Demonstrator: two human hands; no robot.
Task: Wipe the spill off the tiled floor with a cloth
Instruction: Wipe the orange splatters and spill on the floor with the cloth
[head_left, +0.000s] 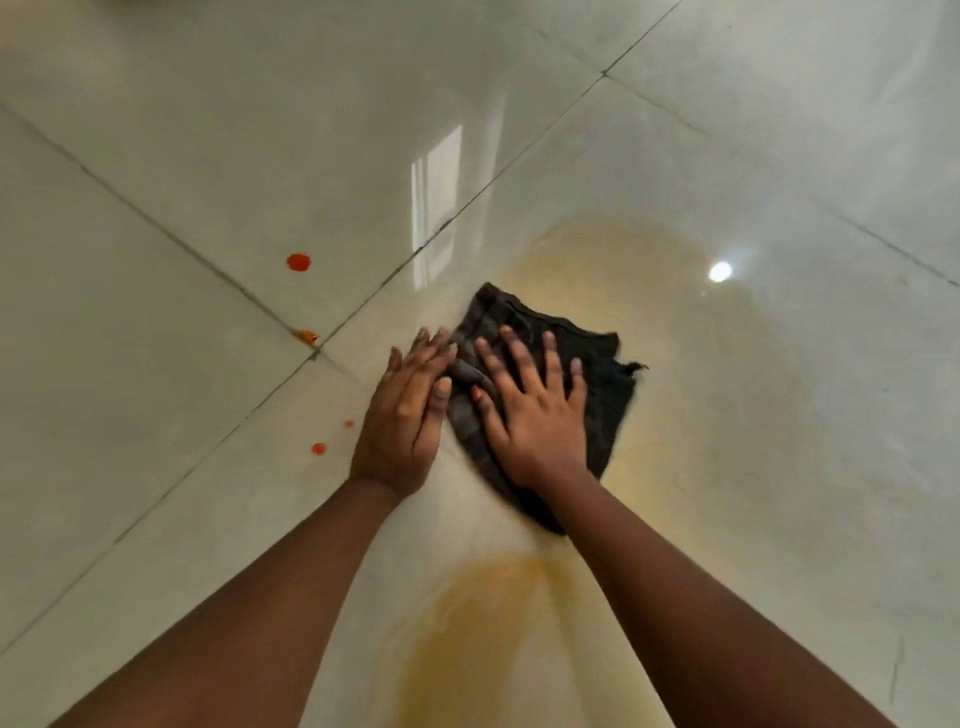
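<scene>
Mid-wipe, I had my right hand (535, 410) spread flat on the dark cloth (582, 374), my left hand (408, 410) flat at its left edge. Orange smear (483, 623) nearer me than the cloth and red drops (298, 262) left of it needed the next passes, I judged.

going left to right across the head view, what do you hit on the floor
big orange drop → small orange drop → left hand → right hand on the dark cloth → bright light glare

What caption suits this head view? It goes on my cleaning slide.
Both hands, left and right, press a dark cloth flat on a yellowish spill across glossy floor tiles.
</scene>
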